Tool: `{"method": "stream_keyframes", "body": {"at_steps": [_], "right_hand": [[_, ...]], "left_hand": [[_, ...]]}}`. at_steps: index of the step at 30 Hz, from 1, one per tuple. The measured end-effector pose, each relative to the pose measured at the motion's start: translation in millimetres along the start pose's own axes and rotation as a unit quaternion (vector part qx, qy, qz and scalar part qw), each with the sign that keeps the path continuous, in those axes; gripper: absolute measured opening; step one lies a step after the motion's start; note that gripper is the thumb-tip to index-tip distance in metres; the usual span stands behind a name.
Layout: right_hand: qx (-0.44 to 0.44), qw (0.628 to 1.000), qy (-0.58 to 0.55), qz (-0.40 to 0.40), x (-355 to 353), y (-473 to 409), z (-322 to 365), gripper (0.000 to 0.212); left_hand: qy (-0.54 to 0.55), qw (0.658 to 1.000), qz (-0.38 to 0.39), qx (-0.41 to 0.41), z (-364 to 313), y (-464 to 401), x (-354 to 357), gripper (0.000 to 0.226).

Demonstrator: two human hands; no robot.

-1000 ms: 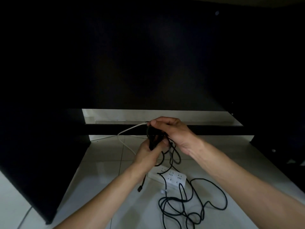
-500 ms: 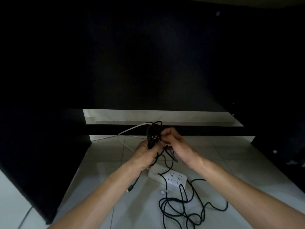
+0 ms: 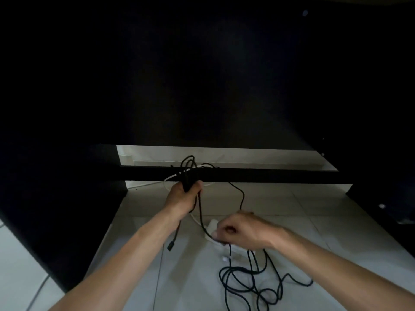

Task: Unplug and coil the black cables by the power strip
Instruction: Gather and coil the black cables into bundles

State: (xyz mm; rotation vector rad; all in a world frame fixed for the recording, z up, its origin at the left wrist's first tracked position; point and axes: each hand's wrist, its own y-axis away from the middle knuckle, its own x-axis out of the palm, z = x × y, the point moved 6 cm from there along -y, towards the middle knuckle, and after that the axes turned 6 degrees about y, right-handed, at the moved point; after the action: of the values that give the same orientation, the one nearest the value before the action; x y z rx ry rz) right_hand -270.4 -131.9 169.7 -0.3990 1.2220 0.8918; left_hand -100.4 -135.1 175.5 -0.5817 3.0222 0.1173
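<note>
Left hand (image 3: 183, 199) gripping gathered loops of thin black cable (image 3: 188, 170); right hand (image 3: 241, 231) pinching a slack strand over the white plastic power strip (image 3: 212, 225) — loose tangle (image 3: 253, 286) on pale tiled floor (image 3: 292, 209) likely to knot if pulled fast.

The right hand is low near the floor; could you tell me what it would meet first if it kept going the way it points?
Probably the white power strip just past the right hand, which pinches a black cable; depth is uncertain.
</note>
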Motion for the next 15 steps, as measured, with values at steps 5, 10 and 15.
{"method": "stream_keyframes", "body": {"at_steps": [5, 10, 15], "right_hand": [[0.102, 0.966, -0.201, 0.124, 45.1, -4.0, 8.8, 0.031], [0.120, 0.909, -0.368, 0.158, 42.7, -8.3, 9.1, 0.011], [0.181, 0.858, -0.475, -0.072, -21.4, -11.0, -33.0, 0.030]], "left_hand": [[0.090, 0.989, 0.115, -0.009, 0.5, 18.8, 30.1, 0.029], [-0.096, 0.984, 0.120, 0.093, -3.8, 19.6, 30.5, 0.035], [-0.101, 0.972, 0.187, 0.097, -2.6, 27.6, 34.9, 0.019]]}}
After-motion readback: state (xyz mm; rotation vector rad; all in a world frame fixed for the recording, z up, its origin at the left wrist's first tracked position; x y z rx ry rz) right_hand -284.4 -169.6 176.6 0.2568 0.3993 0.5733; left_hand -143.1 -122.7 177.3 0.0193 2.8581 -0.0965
